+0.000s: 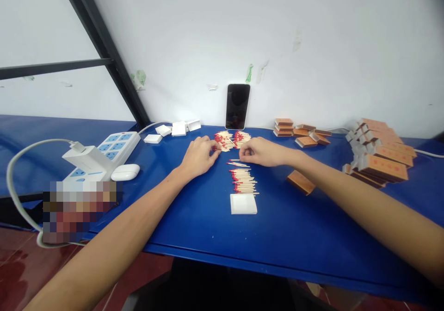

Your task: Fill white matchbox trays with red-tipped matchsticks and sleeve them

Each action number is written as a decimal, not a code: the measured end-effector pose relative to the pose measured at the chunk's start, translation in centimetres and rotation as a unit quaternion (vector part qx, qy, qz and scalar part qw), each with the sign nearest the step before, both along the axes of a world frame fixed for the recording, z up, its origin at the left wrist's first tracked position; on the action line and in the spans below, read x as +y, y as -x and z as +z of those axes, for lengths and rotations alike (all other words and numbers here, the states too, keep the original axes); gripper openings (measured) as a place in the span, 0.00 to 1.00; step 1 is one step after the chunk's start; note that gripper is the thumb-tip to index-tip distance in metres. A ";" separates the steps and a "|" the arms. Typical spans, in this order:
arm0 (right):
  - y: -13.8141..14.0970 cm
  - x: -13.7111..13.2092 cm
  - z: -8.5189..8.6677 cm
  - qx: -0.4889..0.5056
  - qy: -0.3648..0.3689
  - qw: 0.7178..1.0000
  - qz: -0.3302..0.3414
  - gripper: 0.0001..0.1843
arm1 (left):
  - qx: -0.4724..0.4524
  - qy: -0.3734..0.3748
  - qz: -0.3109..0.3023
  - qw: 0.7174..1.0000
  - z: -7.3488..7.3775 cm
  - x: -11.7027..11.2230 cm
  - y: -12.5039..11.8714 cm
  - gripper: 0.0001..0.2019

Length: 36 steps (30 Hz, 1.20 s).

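Head view: a person's left hand [199,156] rests with fingers loosely bent against a loose heap of red-tipped matches [229,140] at the back of the blue worktop [194,227], seemingly steadying it. The right hand [260,152] pinches its fingertips together just beside; whether on a match is unclear. Nearer, a tidy row of matches [243,182] lies heads left, beside a white tray [243,204].

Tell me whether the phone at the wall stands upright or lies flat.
Upright: the phone stands on its lower edge against the white wall, dark screen facing out.
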State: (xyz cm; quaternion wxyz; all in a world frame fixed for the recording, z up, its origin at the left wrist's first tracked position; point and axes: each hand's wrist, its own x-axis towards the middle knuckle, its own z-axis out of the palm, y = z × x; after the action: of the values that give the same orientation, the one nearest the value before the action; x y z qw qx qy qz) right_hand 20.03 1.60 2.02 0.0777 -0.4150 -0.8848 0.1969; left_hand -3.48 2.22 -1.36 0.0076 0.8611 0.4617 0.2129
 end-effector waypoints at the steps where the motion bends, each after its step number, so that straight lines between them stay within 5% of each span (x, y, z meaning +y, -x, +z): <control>1: 0.1 -0.3 0.3 -0.001 0.022 1.000 0.011 0.07 | -0.001 0.005 -0.025 1.000 0.0 0.0 0.1 0.10; 6: -0.1 -1.0 1.8 -0.040 0.078 0.996 0.036 0.08 | 0.008 0.027 -0.139 0.990 0.2 -0.9 -0.4 0.11; 14: -0.6 -1.6 2.9 -0.123 0.089 0.988 0.018 0.16 | 0.018 0.041 -0.174 0.984 0.0 -1.9 -1.7 0.13; 21: -0.2 -4.0 3.1 -0.134 0.074 0.988 0.004 0.45 | -0.045 0.076 -0.140 0.986 2.3 -3.6 -1.1 0.14; 25: 0.7 -4.8 2.7 -0.163 0.035 0.986 0.016 0.39 | 0.024 0.090 -0.097 0.991 3.6 -8.0 -0.9 0.18; 29: 1.3 -5.0 2.3 -0.163 -0.010 0.986 0.033 0.30 | 0.083 0.106 -0.106 0.985 2.5 -11.9 -0.7 0.25; 33: 1.8 -5.0 2.3 -0.199 -0.021 0.980 0.015 0.21 | 0.091 0.135 -0.129 0.978 1.6 -13.1 -0.4 0.16; 36: 2.1 -4.9 2.4 -0.206 -0.032 0.978 0.013 0.19 | 0.076 0.141 -0.134 0.978 2.0 -12.4 0.0 0.20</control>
State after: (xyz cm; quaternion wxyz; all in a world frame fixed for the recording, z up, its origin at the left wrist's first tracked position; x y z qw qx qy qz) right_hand 17.92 -3.32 4.39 -0.0959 -0.4323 -0.8931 0.0796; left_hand -3.44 -10.16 0.66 0.1224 0.9191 0.3665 0.0769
